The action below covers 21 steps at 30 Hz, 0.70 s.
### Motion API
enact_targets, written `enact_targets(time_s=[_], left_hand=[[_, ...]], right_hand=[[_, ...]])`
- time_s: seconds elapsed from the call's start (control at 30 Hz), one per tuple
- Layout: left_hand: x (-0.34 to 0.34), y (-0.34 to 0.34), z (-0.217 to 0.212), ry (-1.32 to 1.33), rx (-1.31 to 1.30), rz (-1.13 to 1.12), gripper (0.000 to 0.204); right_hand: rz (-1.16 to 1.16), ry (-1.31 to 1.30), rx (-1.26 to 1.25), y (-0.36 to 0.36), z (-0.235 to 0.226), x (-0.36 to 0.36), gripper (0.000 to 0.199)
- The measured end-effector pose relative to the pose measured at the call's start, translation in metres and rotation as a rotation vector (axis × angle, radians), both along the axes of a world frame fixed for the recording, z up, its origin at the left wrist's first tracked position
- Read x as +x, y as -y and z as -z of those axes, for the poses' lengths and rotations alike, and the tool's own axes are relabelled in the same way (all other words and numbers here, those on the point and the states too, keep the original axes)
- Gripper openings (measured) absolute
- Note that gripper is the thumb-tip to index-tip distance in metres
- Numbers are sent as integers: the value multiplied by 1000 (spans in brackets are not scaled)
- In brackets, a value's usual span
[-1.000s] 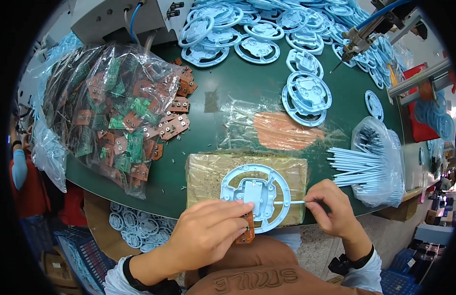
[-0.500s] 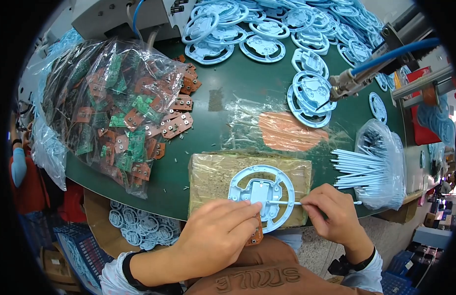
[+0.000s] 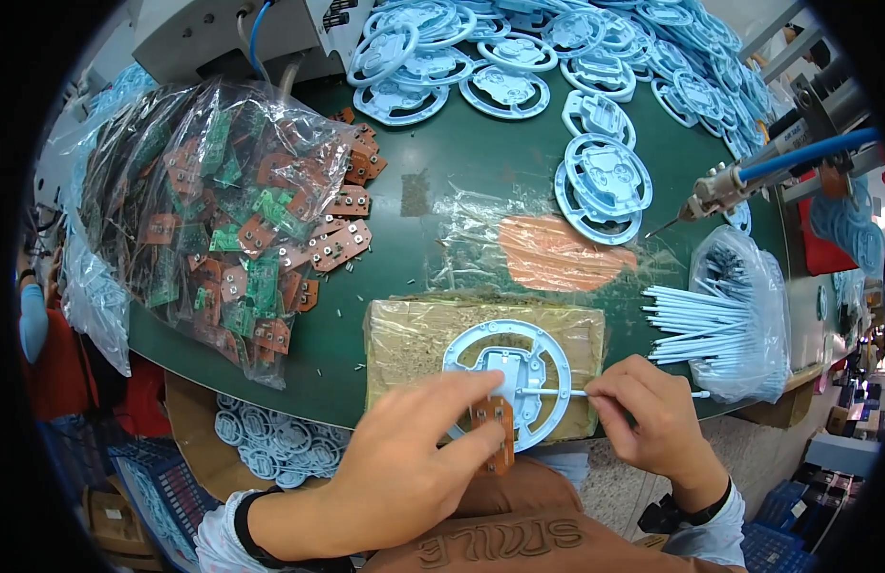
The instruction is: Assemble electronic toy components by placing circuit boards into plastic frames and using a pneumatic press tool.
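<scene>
A light blue plastic steering-wheel-shaped part (image 3: 560, 368) lies on a tape-wrapped block (image 3: 404, 329) in front of me. A thin light blue rod (image 3: 578, 392) reaches from its middle out to the right. My right hand (image 3: 643, 406) pinches this rod between thumb and fingertips. In my left hand (image 3: 414, 444) is a brown circuit board (image 3: 500, 420), held at the near left of the wheel part. The index fingertip of that hand rests at the wheel's centre; the other left fingers are partly hidden.
A clear bag of brown and green circuit boards (image 3: 242, 229) spreads at the left. Many wheel parts (image 3: 605, 177) pile up at the back. To the right are a bag of blue rods (image 3: 738, 325) and a tool (image 3: 714, 191) with a blue hose.
My left thumb and index have spread apart, and more of the circuit board shows, higher over the wheel part. The tool at the right appears shifted to the right. My right hand stays nearly still.
</scene>
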State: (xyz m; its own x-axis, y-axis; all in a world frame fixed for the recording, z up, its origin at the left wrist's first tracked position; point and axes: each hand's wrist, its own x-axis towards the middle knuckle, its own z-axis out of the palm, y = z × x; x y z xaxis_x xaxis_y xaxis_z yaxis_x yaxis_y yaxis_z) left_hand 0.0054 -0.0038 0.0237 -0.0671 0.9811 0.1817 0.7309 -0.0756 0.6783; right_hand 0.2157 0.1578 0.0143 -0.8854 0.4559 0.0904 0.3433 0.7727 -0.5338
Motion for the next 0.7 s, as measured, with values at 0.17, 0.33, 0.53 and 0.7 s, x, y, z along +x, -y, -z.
enact_targets(time_s=[0.17,0.33,0.53,0.7], left_hand=[[-7,-20,19,-52,128,-12,26],[-4,-27,24,-84,134,46,21],[-7,-31,18,-193,94,108,23],[-17,-35,11,-98,-10,191,25]], right_hand=[[10,7,-15,2,0,-1,12],[13,10,-18,2,1,-1,12],[0,11,-24,0,0,-2,13],[0,-1,-19,0,2,-2,13]])
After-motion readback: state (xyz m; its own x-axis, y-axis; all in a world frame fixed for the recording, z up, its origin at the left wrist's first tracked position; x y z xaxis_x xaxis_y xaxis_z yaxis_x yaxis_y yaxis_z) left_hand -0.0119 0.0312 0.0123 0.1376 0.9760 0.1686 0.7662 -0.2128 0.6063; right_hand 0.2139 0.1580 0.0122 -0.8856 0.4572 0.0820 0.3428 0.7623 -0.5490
